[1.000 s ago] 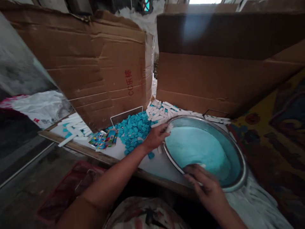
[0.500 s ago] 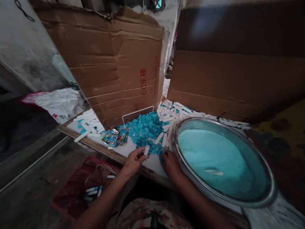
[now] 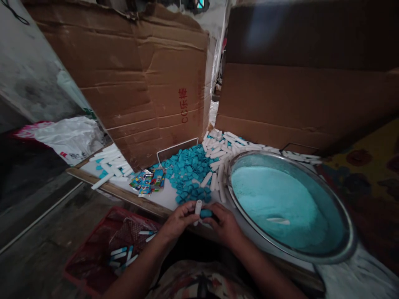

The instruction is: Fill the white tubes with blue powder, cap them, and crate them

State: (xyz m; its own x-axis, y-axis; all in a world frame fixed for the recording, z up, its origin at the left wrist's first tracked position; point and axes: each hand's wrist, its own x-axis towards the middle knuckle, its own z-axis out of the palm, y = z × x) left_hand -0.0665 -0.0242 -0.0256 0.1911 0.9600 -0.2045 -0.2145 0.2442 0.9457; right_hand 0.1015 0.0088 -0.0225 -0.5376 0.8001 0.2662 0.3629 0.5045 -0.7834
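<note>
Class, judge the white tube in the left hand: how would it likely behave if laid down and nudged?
The white tube would probably roll, looking slim and round. It seems stiff, being straight in the left hand. Its open top suggests it may be light.

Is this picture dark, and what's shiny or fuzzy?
In the head view: dim overall; a pale hazy patch across the right cardboard; shiny glints on the metal basin; the patterned surface at far right fuzzy; left hand and right hand dim but recognizable.

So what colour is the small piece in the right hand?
Blue: the small piece in the right hand, seen best in the head view.
</note>
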